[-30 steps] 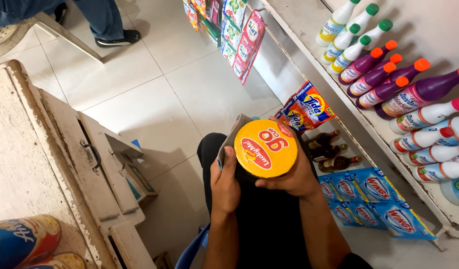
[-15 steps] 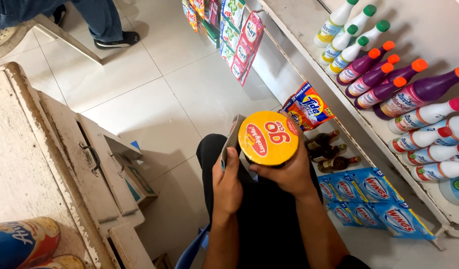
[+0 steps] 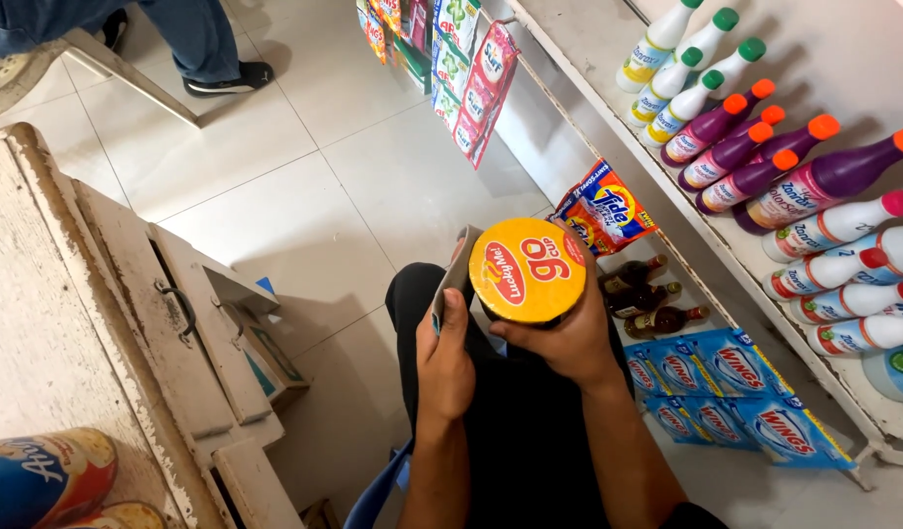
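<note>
My right hand [image 3: 561, 335] grips a round yellow cup [image 3: 528, 269] with a red logo on its lid, cupping it from below and the right over my lap. My left hand [image 3: 444, 358] holds a grey cloth [image 3: 454, 275] pressed against the cup's left side. My dark trousers show beneath both hands.
A white shelf [image 3: 765, 264] on the right carries purple, white and pink-capped bottles [image 3: 765, 176]; blue sachets [image 3: 735, 392] and small brown bottles [image 3: 647, 294] lie below. A worn wooden counter [image 3: 69, 323] with a drawer stands left, cans [image 3: 45, 480] on it. Another person's leg [image 3: 201, 44] is far left.
The cup has turned a little in my right hand, its lid print rotating, while my left hand with the cloth stays against its side.
</note>
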